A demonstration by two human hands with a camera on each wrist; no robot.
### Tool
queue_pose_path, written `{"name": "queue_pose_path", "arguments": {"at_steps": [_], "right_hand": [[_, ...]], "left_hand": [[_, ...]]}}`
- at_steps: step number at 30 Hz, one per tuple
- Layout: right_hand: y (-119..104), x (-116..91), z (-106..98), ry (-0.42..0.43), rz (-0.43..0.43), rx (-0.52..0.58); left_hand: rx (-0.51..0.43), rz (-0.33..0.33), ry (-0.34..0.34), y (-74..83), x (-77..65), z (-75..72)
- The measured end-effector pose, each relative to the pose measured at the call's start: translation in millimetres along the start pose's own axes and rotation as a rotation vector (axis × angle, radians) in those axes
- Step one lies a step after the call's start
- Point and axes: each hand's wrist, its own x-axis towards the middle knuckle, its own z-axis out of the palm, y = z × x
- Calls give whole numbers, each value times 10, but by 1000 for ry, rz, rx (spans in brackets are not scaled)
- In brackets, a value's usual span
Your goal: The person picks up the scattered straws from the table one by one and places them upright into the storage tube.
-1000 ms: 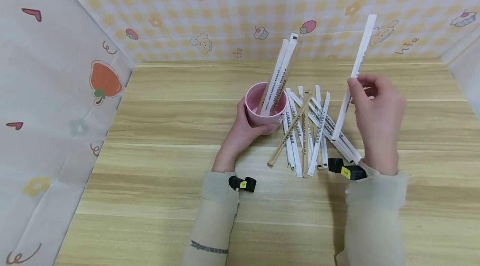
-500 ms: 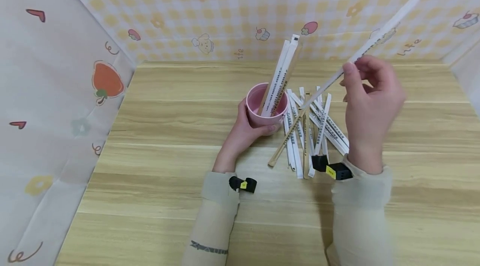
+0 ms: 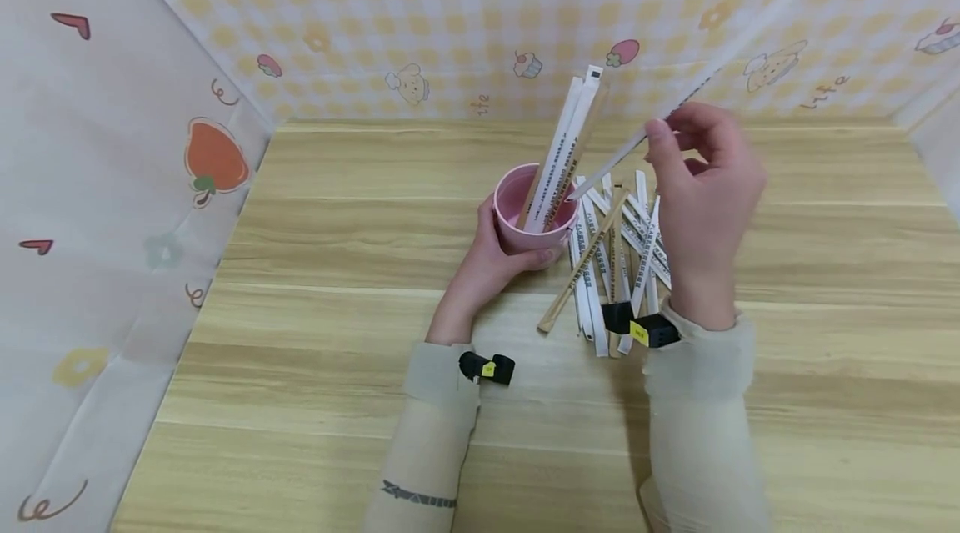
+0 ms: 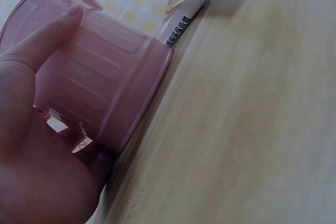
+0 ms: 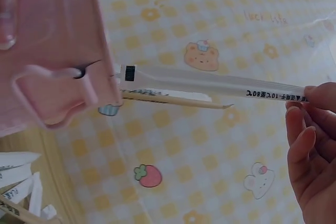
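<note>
My left hand (image 3: 491, 256) grips a pink cup (image 3: 525, 241) with fingers and thumb round its side; the cup stands upright on the table. Several paper-wrapped straws (image 3: 558, 151), white and brown, lean to the right inside it. Between thumb and fingertips, my right hand (image 3: 708, 195) pinches a white wrapped straw (image 3: 622, 155), held slanted. Its lower end is right at the cup's right rim in the head view. From the right wrist, that straw's end (image 5: 128, 73) shows close by the cup mouth, near a small side handle (image 5: 52, 121).
A loose pile of wrapped straws (image 3: 600, 266), white and brown, lies on the wooden table (image 3: 315, 333) right of the cup, partly under my right wrist. Behind stands a yellow checked wall covering (image 3: 465, 7); a white printed one (image 3: 135, 183) is at the left.
My right hand has moved left toward the cup, and its straw has tilted from near upright to slanting, lower end now at the rim. The left hand and cup have stayed put.
</note>
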Motion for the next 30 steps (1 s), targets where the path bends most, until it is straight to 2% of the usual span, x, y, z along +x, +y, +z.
{"name": "queue_pose_path", "arguments": {"at_steps": [4,9,14,26,30], "right_hand": [[142,-2,64,-77,11,-70],[287,-34,172,-162,-45,-139],[398,-72,266,-236,-59,-202],[546,-99,361,-356,0,-282],[567,-105,380,-419,40,-295]], "left_hand": [[6,-10,3,7,3,4],[10,-19,5,7,-1,5],[13,-22,9,3,-3,3],[0,-28,6,-11,14,-3],[7,-27,9,-16,17,-2]]}}
